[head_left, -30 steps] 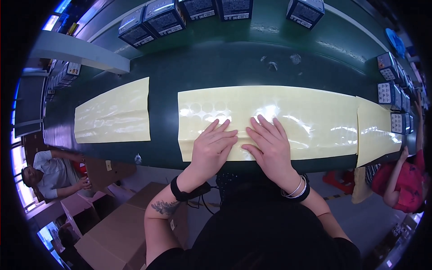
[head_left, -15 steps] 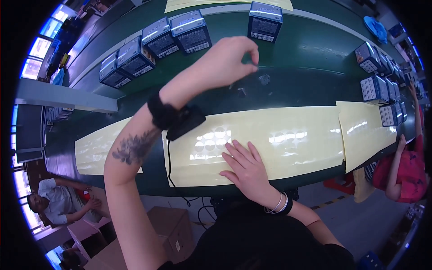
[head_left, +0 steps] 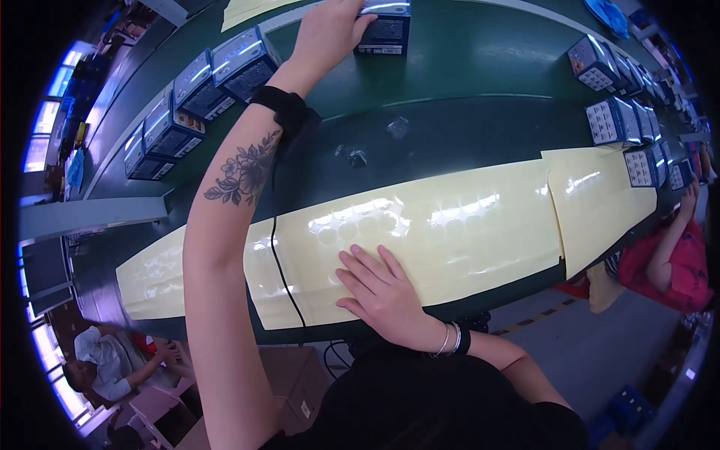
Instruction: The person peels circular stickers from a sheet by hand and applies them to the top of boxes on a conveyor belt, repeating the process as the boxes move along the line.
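Observation:
My left hand [head_left: 330, 31] reaches to the far edge of the bench and is at the left side of a blue box [head_left: 385, 34]. Its thumb overlaps the box's near left edge, while the fingertips are partly cut off by the top of the picture. The box stands upright on the green bench. My right hand [head_left: 382, 296] lies flat with spread fingers on a pale yellow sheet [head_left: 487, 251]. Rows of clear round stickers [head_left: 360, 221] shine on that sheet, just beyond my fingertips.
Several blue boxes [head_left: 244, 64] line the far left, and more blue boxes [head_left: 615, 120] are grouped at the right. Crumpled clear film [head_left: 397, 127] lies mid-bench. A black cable [head_left: 281, 270] crosses the sheet. One person [head_left: 664, 259] works at the right, another [head_left: 112, 364] sits at the lower left.
My left hand has moved farther out to the single blue box. My right hand stays flat on the sheet. The whole view has shifted, and the box appears to stand where it stood.

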### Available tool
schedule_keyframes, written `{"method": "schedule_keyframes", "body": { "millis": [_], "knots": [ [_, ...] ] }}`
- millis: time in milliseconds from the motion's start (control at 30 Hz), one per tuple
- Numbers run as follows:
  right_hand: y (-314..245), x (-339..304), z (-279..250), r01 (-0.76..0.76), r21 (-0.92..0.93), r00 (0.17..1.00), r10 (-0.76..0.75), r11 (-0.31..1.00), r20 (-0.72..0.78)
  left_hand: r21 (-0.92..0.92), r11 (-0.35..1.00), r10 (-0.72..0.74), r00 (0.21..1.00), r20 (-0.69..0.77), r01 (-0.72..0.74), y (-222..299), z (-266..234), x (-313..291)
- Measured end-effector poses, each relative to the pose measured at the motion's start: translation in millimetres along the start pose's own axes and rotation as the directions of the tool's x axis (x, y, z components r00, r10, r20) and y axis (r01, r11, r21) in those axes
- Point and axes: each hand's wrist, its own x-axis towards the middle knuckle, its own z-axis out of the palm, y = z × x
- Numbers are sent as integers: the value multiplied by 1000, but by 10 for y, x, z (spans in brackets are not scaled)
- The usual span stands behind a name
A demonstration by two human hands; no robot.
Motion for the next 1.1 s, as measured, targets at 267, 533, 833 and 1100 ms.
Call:
{"method": "schedule_keyframes", "body": {
  "millis": [267,533,833,1100],
  "knots": [
    [-43,-43,-21,85,165,986,-59,983,-153,271,962,8,992,124,-41,69,-223,-113],
    [194,-252,-618,51,191,975,-8,980,-221,186,982,-66,901,428,-16,1359,-1496,-1086],
    [-283,-29,148,142,21,990,-142,990,9,81,827,-520,701,489,557,2259,-1933,-2900],
    [-307,-90,356,157,-136,987,-160,978,-16,148,927,-374,876,306,344,2229,-1803,-3135]
  ]
}}
